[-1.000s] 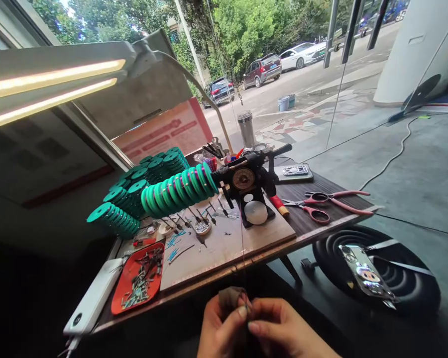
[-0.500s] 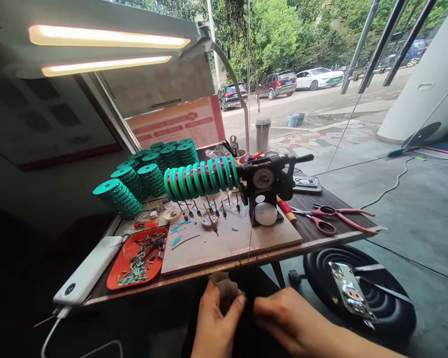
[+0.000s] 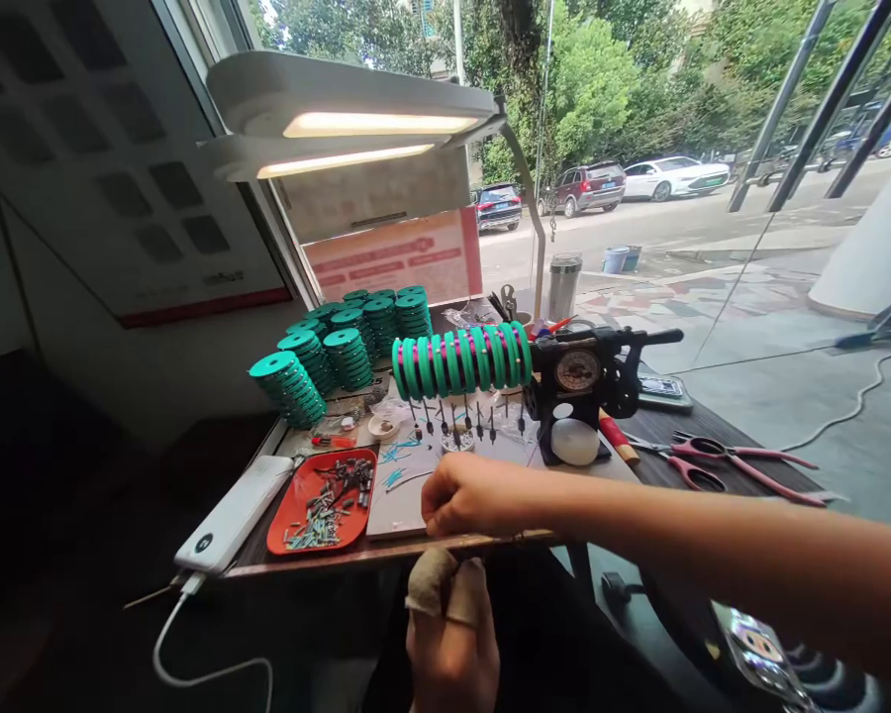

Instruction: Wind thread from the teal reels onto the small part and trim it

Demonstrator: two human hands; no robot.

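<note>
My right hand (image 3: 471, 495) reaches in from the right across the table's front edge. It is closed in a loose fist over the wooden board (image 3: 397, 505), and what it holds, if anything, is hidden. Low at the bottom centre, my left hand (image 3: 451, 639) is below the table edge. Two of its fingers wear beige cloth covers and are pressed together, pointing up. Behind the hands, a row of green spools (image 3: 460, 361) sits on the shaft of a black winding machine (image 3: 583, 381) with a round dial. Small hooks hang under the row.
Stacks of green spools (image 3: 342, 342) stand at the back left. A red tray (image 3: 323, 500) of small parts and a white power bank (image 3: 234, 515) lie at the front left. Red-handled scissors (image 3: 713, 460) lie at the right. A desk lamp (image 3: 356, 119) hangs overhead.
My right hand has left the left hand below the table and moved up over the board. The left hand stays low, its covered fingers now raised. The view has swung left.
</note>
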